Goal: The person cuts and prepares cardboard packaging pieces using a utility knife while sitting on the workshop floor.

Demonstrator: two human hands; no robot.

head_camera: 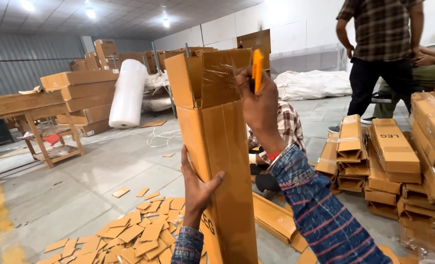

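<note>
sleeves: blue denim-like w/ red+white stripes | cuffs buttoned at wrists | hands bare, no gloves

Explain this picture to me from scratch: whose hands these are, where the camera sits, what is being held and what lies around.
There is one picture, taken by a camera worn on a person's head, looking out over their own two bare hands. No machine is involved. The left hand grips the side of a tall cardboard box standing upright, its top covered with clear tape. The right hand holds an orange cutter at the box's top. On the concrete floor, lower left, lies a heap of small cardboard scraps. To the right are stacks of similar long boxes. A white roll of wrap leans on boxes farther back. Behind the box one person sits, mostly hidden; another stands at the upper right.
</note>
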